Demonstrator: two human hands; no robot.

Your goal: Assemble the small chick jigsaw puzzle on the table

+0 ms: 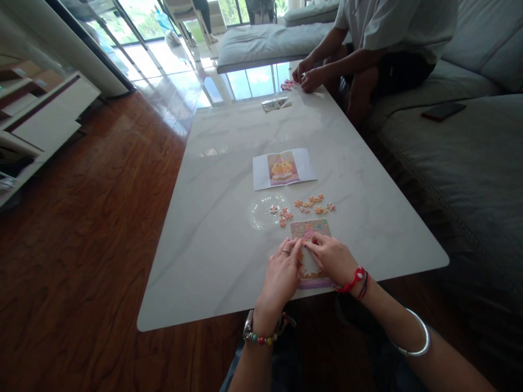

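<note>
A small, partly assembled pastel jigsaw puzzle point(309, 227) lies near the front edge of the white marble table point(229, 163). My left hand point(281, 272) and my right hand point(334, 257) both rest on it, fingertips pinched together at its middle on a puzzle piece too small to make out clearly. Loose orange and pink puzzle pieces point(314, 203) lie just beyond the puzzle. A few more sit on a clear round lid point(265, 211). Farther back lies a printed reference picture point(283, 167).
Another person sits on the grey sofa point(461, 147) at the far end, hands point(307, 76) by a small pile of pieces point(286, 84) and a wrapper point(276, 103). A dark phone point(443, 110) lies on the sofa. Wooden floor spreads to the left.
</note>
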